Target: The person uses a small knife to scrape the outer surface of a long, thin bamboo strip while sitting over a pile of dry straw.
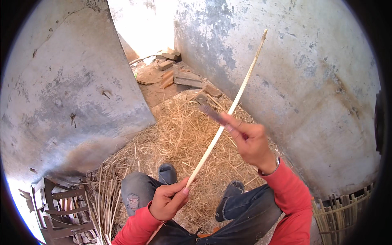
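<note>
A long pale wooden or bamboo strip [207, 153] slants from low on the left up to a rough, darker tip at the upper right. My left hand [170, 199] is closed round its lower part, the thumb lying along it. In my right hand [251, 139] is a knife [210, 113], its blade smeared by motion and pointing up to the left. The knife crosses the strip around the middle; whether the edge touches the wood I cannot tell. Both hands are above my knees, in red sleeves.
Shavings [175, 126] cover the floor. A bundle of thin sticks [105, 196] lies at the left, beside a dark slatted chair frame [67, 210]. Bricks [188, 79] lie by the doorway. Worn walls [302, 94] stand on both sides. A slatted basket [343, 216] is at the lower right.
</note>
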The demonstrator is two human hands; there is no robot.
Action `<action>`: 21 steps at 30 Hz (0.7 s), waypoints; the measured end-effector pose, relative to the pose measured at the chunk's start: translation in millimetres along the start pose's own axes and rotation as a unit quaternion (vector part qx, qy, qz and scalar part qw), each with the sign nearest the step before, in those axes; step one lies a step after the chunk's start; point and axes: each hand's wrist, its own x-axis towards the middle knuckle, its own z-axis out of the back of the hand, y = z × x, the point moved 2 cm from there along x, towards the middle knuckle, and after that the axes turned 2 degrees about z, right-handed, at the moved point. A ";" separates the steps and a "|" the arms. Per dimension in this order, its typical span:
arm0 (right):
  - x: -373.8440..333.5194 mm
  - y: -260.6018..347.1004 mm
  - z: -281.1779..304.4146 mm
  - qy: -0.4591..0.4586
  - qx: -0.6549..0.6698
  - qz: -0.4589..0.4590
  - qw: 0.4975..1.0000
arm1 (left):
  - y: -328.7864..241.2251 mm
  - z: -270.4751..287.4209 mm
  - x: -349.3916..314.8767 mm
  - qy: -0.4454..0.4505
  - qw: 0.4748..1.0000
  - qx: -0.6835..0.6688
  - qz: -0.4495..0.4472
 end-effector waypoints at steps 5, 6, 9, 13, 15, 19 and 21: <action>3.0 -8.2 0.9 -0.018 0.004 0.026 0.999 | -0.8 -0.3 2.5 0.003 0.999 -0.022 0.024; 7.3 -11.8 6.7 -0.034 0.002 0.008 0.999 | -2.3 -1.6 1.9 0.008 0.999 -0.015 0.032; 18.4 -15.6 28.7 -0.156 0.014 -0.079 0.985 | -2.9 -1.9 0.8 0.025 0.999 -0.017 0.038; 7.0 -6.3 13.5 -0.084 0.036 -0.064 0.994 | -5.3 -0.8 1.9 0.016 0.999 -0.024 0.046; -7.7 3.6 -6.1 -0.015 0.028 -0.016 0.999 | -4.5 3.9 2.7 0.025 0.997 -0.049 0.060; -18.4 27.4 -17.8 0.091 -0.030 0.096 0.991 | -2.3 6.6 1.7 0.039 0.990 -0.111 0.076; -7.3 32.7 -14.9 0.007 0.014 0.093 0.996 | -7.0 4.9 2.6 0.046 0.989 -0.112 0.082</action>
